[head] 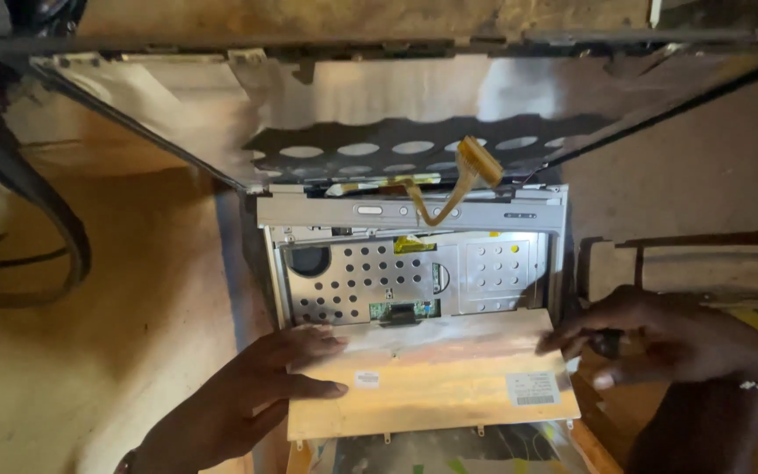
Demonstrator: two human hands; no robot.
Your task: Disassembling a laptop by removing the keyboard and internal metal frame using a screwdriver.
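Note:
A laptop lies open and stripped on a wooden surface, its silver perforated metal plate exposed where the keyboard sat. A flat rectangular panel, likely the keyboard turned face down, rests over the front of the base. My left hand grips the panel's left edge, thumb and fingers on top. My right hand holds its right edge with fingertips. An orange ribbon cable curls up from the hinge strip toward the shiny bare back of the screen lid.
A dark curved cable or strap lies at the left on the tan surface. A wooden frame or drawer edge sits at the right. Colourful papers show under the panel's near edge.

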